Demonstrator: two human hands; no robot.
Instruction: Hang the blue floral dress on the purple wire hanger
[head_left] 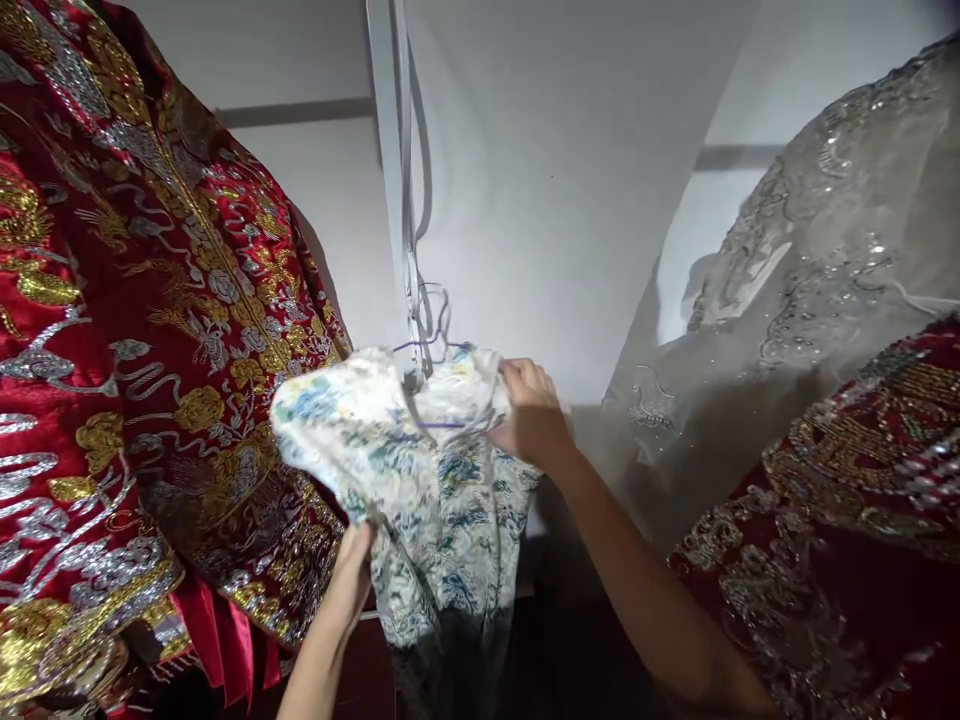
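A floral dress [442, 500] in white and blue hangs at the middle of the view on a thin wire hanger [412, 346], whose hook is caught in a white strap [405, 200] running up the pale wall [570, 200]. The right hand [529, 410] is at the dress's shoulder, its fingers clenched on the cloth right where it drapes over the hanger's end. That grip seems meant to steady the top and stop the shoulder sliding off. Lower down, the left hand [352, 570] reaches up from below and grasps the side of the dress, fingers closed on a fold of it. It probably holds there to keep the loose body of the cloth from swinging or bunching.

The dress hangs between heavier clothes. A red embroidered robe [112, 350] with gold and silver stitching fills the left side, touching or just behind the dress's sleeve. A sheer beaded gown [810, 250] rises on the right, with another dark red beaded garment [862, 500] below it, near the right forearm.
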